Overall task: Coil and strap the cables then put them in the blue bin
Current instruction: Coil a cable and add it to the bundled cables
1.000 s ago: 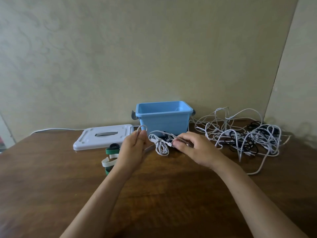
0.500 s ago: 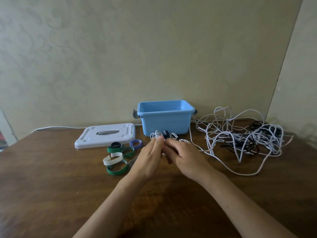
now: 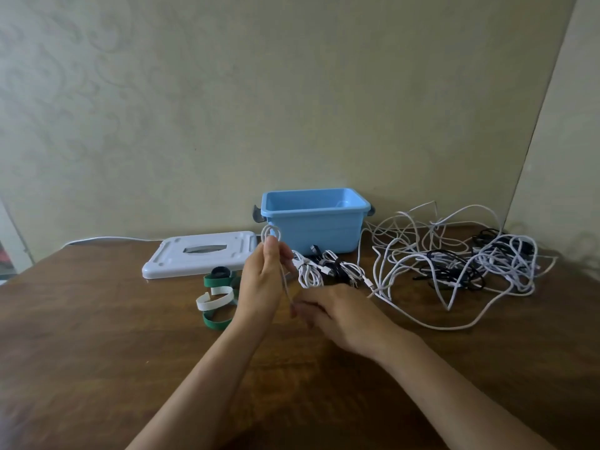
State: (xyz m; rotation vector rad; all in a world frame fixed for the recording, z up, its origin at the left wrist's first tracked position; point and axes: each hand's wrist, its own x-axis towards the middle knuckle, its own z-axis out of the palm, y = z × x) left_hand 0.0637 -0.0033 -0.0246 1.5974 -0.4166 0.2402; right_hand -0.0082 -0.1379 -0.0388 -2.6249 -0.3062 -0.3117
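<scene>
- Head view, far left: I see the white lid (image 3: 198,256) lying flat on the table (image 3: 97,352), with loose green and white straps (image 3: 216,295) just in front of it.
- My left hand (image 3: 263,284) is raised, its fingers pinched on a small loop of white cable (image 3: 271,233) that stands above them; a strand runs down from there toward my right hand.
- My right hand (image 3: 337,315) sits low near the table, fingers curled at the lower end of that strand. It looks pinched, though I cannot tell exactly.
- Behind them, the blue bin (image 3: 315,219) stands open, with a few small coiled bundles (image 3: 324,269) on the table in front of it, not yet inside.
- Right of the bin, the tangled pile of white and black cables (image 3: 454,264) sprawls across the table.
- Risk, as I judge it: the loop is small and springy, so a slack pinch could let it unwind before a strap goes on; the trailing cable may also snag the pile and drag it along.
</scene>
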